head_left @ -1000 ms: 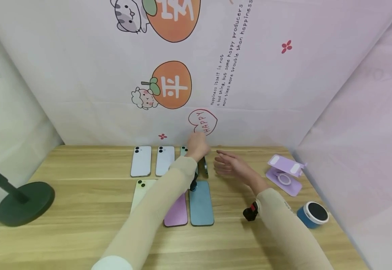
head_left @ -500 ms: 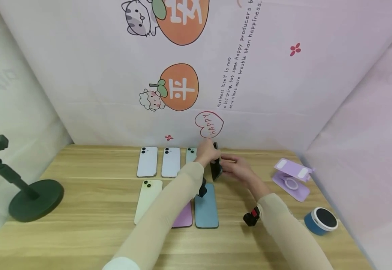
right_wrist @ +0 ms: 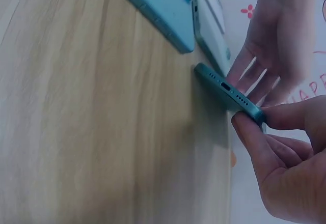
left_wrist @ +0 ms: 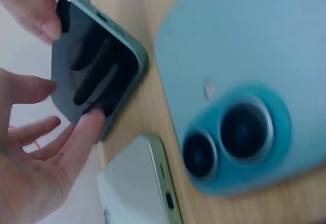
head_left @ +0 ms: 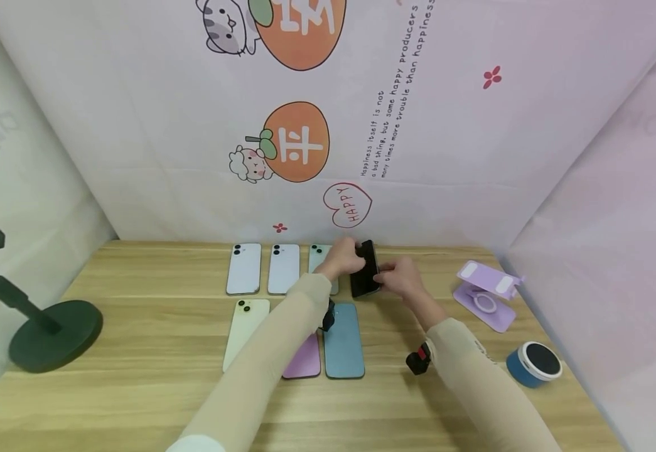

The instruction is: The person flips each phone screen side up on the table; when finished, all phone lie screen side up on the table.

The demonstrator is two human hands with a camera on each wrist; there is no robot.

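Note:
A smartphone point(head_left: 366, 273) with a dark screen is tilted at the right end of the back row, its screen facing up. My right hand point(head_left: 402, 276) pinches its right edge near a bottom corner, thumb on the screen, as the right wrist view shows. At the opposite edge is my left hand point(left_wrist: 38, 178), fingers spread and fairly straight, a fingertip touching the phone. Left of it lie a pale green phone point(head_left: 319, 253) and two white phones point(head_left: 244, 270). In front lie a blue phone point(head_left: 343, 342), a purple phone point(head_left: 306, 361) and a pale yellow phone point(head_left: 245, 333).
A purple folding stand point(head_left: 484, 301) and a blue round container-like object with a dark top point(head_left: 533, 364) stand on the right of the wooden table point(head_left: 152, 402). A dark green stand point(head_left: 56, 336) is at far left. A printed cloth rises behind.
The smartphone has turned from edge-on to screen up. My right hand has moved in from the right and now pinches its edge; my left hand's hold has loosened.

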